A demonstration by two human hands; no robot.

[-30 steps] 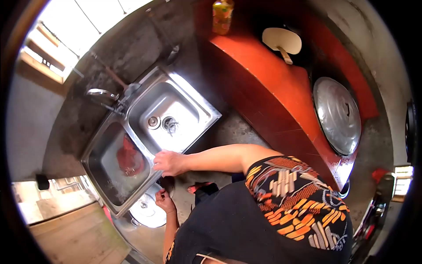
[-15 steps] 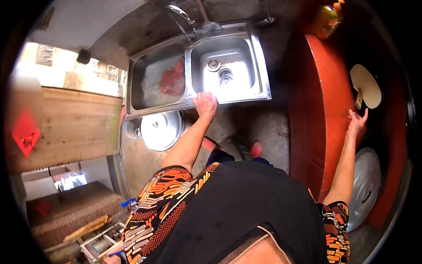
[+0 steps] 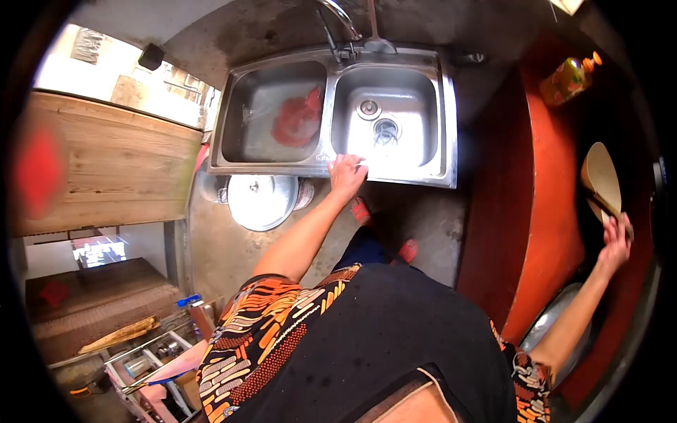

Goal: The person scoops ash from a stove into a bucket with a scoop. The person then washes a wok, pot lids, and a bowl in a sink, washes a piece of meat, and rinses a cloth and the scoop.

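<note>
My left hand (image 3: 346, 175) rests on the front rim of a steel double sink (image 3: 282, 170), fingers laid over the edge near the divider and holding nothing. A soft red item (image 3: 295, 121), of a kind I cannot make out, lies in water in the left basin. On the right, my right hand (image 3: 615, 242) is closed around the handle of a cream-coloured scoop (image 3: 604, 176). The scoop is tilted on its side over a dark recess, its bowl pointing away from me.
A tap (image 3: 341, 20) curves above the sink. A lidded metal pot (image 3: 261, 203) stands on the floor below it. Along the red counter (image 3: 546, 190) are a yellow bottle (image 3: 566, 81) with an orange top and a large metal lid (image 3: 557, 321). A wooden panel (image 3: 113, 158) is at left.
My right hand has moved outward and taken hold of the scoop's handle, and the scoop has tilted. My left hand stays on the sink rim. The view has shifted.
</note>
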